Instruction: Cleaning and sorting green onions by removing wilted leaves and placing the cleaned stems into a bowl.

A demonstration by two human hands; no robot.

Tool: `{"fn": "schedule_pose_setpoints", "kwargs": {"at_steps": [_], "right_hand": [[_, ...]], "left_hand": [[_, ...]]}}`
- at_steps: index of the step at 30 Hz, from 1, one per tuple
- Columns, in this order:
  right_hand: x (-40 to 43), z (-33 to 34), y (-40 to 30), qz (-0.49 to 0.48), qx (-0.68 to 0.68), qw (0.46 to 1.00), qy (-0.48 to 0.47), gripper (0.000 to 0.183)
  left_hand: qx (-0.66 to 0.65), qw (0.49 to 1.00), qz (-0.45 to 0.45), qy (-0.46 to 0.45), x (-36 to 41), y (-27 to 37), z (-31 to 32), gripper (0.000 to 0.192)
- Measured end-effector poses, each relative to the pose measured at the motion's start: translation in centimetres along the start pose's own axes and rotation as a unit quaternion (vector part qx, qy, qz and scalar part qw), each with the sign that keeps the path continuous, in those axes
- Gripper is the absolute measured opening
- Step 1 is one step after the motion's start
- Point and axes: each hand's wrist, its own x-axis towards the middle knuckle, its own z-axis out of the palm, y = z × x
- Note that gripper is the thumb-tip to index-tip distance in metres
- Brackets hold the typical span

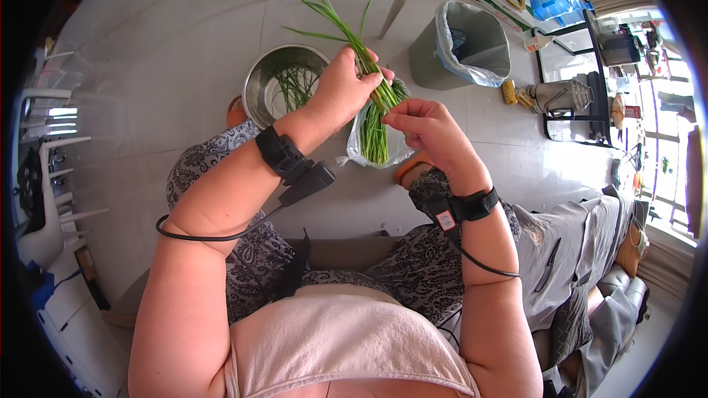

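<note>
My left hand is closed around a bunch of long green stalks, which look like garlic chives. At the lower ends of that bunch, the thumb and fingers of my right hand pinch the stalk ends. Below my hands, more green stalks lie on a clear plastic bag on the floor. Left of the bag stands a round metal basin with loose green stalks inside. My left forearm partly hides the basin.
A grey waste bin with a plastic liner stands beyond my right hand. Chair legs rise near the top. Farther right are a cardboard box, a black-framed rack and a metal pot. A grey-covered sofa is at my right.
</note>
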Motion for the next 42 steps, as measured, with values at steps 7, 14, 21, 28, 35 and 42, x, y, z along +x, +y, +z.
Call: {"fn": "schedule_pose_setpoints", "kwargs": {"at_steps": [7,14,21,28,35,42], "right_hand": [[0.5,0.4,0.6,-0.056,-0.122,0.989,0.063,0.021],[1.0,0.5,1.2,-0.103,-0.167,0.974,0.111,0.022],[1.2,0.6,1.4,-0.135,-0.177,0.965,0.141,0.020],[0.8,0.5,0.5,-0.065,0.026,0.994,0.082,0.008],[1.0,0.0,0.7,-0.018,0.155,0.986,0.053,0.004],[1.0,-0.1,0.3,0.005,0.164,0.986,0.039,0.005]], "left_hand": [[0.073,0.996,0.043,0.037,0.2,-0.5,0.2,0.020],[0.096,0.994,0.030,0.034,0.2,-0.8,0.2,0.021],[0.081,0.996,0.009,0.025,0.1,-0.7,0.3,0.022],[0.060,0.998,-0.014,0.012,-0.4,0.1,0.4,0.022],[0.001,1.000,-0.026,-0.010,-0.5,0.4,0.6,0.023],[0.013,1.000,-0.021,-0.012,-0.4,0.3,0.6,0.024]]}}
